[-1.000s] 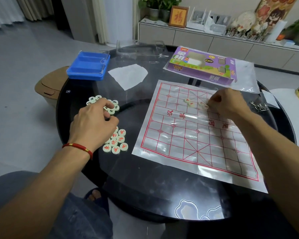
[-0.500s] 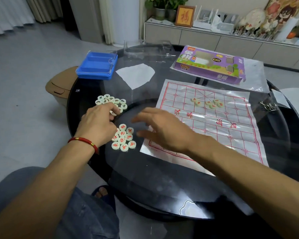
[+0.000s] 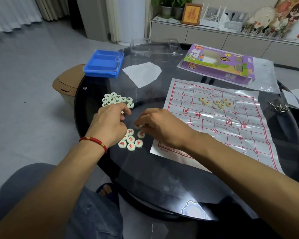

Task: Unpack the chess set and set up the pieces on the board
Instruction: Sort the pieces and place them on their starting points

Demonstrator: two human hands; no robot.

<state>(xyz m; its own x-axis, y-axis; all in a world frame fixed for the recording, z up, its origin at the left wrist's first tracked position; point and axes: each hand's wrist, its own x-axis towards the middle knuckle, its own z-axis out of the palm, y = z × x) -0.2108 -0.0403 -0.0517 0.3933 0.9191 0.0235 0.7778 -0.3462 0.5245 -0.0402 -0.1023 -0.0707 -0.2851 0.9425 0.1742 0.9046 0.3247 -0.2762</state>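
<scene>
Both hands over loose pieces (image 3: 130,141) left of board (image 3: 219,125). Right hand (image 3: 160,125) pinched one piece, apparently; left hand (image 3: 109,124) curled, grasp unclear.

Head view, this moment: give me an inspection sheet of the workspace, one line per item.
Surface: round dark glass table.
Job's things: board sheet flat, six red pieces on its far side; red pile and dark-lettered pile off it.
Clutter: blue tray, purple box, paper scrap, clear lid, metal clips.
Grippers: left hand curled over the piles; right hand pinches pieces.
Cables: nothing seen.
Surroundings: bin, sideboard.
</scene>
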